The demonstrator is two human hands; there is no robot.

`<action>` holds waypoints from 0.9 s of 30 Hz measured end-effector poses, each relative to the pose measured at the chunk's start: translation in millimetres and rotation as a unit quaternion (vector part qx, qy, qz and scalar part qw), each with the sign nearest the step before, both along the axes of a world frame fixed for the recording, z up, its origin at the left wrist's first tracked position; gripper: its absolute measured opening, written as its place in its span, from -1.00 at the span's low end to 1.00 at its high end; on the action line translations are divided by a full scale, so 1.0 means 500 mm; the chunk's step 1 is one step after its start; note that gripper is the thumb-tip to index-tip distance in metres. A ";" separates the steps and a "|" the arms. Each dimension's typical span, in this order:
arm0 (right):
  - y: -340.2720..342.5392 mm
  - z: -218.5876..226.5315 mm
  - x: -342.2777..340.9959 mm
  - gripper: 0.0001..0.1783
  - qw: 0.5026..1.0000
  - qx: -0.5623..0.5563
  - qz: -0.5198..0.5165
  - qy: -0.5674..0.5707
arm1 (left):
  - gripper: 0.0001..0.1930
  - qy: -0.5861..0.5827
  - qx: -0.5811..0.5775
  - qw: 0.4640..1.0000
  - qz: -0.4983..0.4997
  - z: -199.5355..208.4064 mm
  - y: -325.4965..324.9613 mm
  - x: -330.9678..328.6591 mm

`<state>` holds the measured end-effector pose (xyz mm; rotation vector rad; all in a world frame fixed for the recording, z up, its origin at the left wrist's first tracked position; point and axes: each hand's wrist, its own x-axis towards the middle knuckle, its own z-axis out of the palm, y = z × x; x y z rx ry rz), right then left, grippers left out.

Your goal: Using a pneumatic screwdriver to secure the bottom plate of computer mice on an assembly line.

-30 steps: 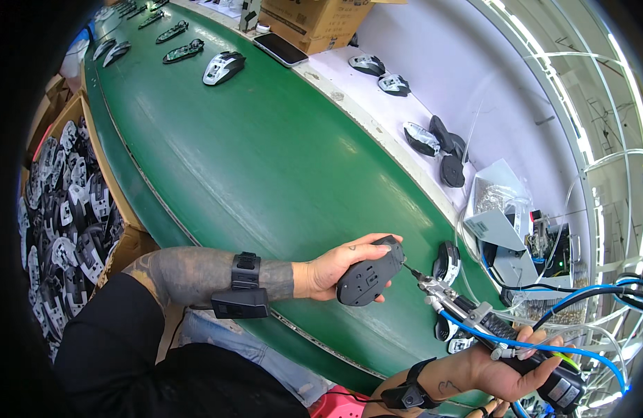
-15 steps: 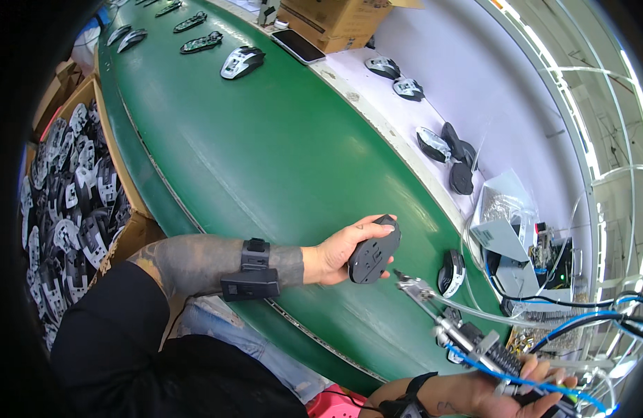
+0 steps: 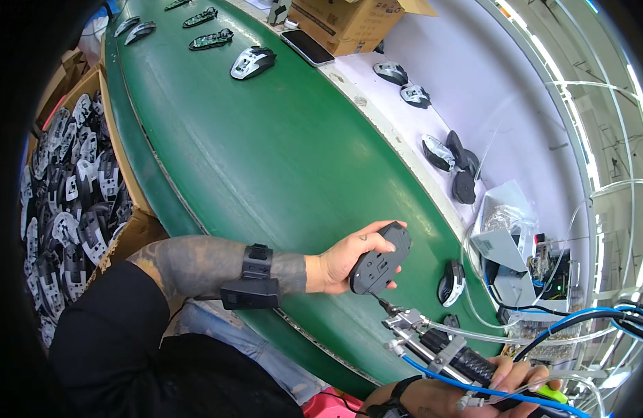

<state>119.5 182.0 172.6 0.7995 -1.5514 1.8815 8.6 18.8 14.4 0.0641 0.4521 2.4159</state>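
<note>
My left hand [image 3: 341,263] grips a black computer mouse [image 3: 381,259], its flat underside facing up, over the green conveyor belt [image 3: 266,153]. My right hand [image 3: 520,380], at the lower right, is wrapped round a powered screwdriver [image 3: 440,348] with clear and blue hoses. The driver's thin tip meets the near end of the mouse, or comes very close to it; contact cannot be made out. Right of the mouse, another mouse [image 3: 451,283] with a white and black shell lies on the belt. A further one is partly hidden behind the screwdriver.
At left stands a carton [image 3: 119,167] full of mouse shells. Far along the belt lie a white-black mouse [image 3: 253,63] and green circuit boards [image 3: 211,39]. The white ledge holds a phone [image 3: 307,47], a cardboard box [image 3: 342,24] and several mouse parts. A screw feeder [image 3: 555,268] stands at right.
The screwdriver has moved left, bringing its tip to the near end of the mouse. My left hand has tilted the mouse slightly and remains closed on it. The view has shifted a little.
</note>
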 end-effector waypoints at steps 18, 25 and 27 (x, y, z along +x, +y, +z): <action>0.004 -0.010 0.036 -0.53 0.631 0.072 -0.744 0.207 | -0.43 0.452 -0.486 0.747 -0.042 0.041 -0.018 -0.029; -0.100 -0.210 0.049 -0.54 0.888 0.327 -0.304 -0.111 | -0.47 0.732 -0.351 0.581 -0.049 0.084 -0.040 0.008; -0.076 -0.278 0.054 -0.55 0.908 0.314 -0.240 -0.140 | -0.43 0.713 -0.402 0.572 -0.056 0.122 -0.036 0.044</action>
